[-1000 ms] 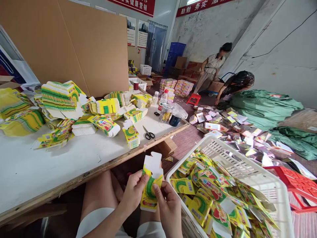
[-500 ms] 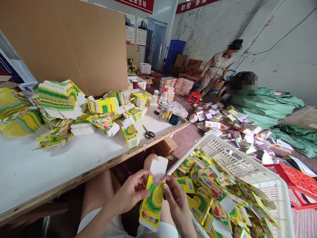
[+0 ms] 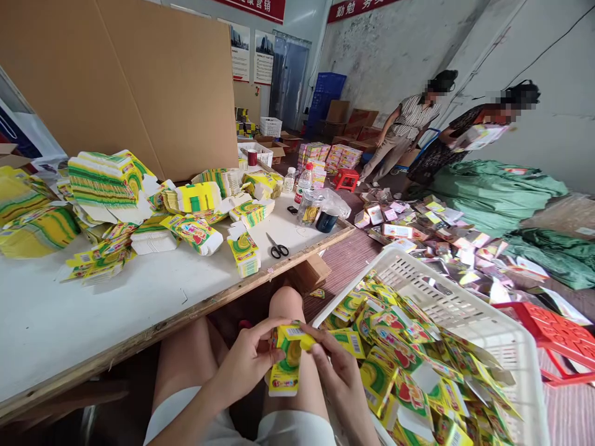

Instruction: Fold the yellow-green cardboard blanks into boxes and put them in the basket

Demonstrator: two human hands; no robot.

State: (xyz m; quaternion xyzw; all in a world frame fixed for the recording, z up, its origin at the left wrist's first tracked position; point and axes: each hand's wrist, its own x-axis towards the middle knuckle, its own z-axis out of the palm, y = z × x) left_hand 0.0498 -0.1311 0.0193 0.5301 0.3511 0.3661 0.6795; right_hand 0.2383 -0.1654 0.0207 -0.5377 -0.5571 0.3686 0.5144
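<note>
Down over my bare knees, my left hand (image 3: 248, 365) has its grip clamped on a small yellow-and-green printed cardboard carton (image 3: 284, 375), thumb on the front face. My right hand (image 3: 339, 381) pinches the same carton at its top end, thumb and forefinger together on the folded flap that shows a barcode. The carton stands roughly upright between both hands, just left of a white slotted plastic basket (image 3: 469, 306) heaped with folded cartons of the same print (image 3: 400, 365). Ahead and to my left runs a white desk (image 3: 139, 297) bearing stacks of flat yellow-and-green carton blanks (image 3: 105, 179) and black-handled scissors (image 3: 277, 249). Beyond the basket a red plastic stool (image 3: 555, 337) stands on the floor. Near the far wall, a person in a striped top (image 3: 406, 124) and a second person (image 3: 465, 133) stand beside green bundles (image 3: 497, 192).
</note>
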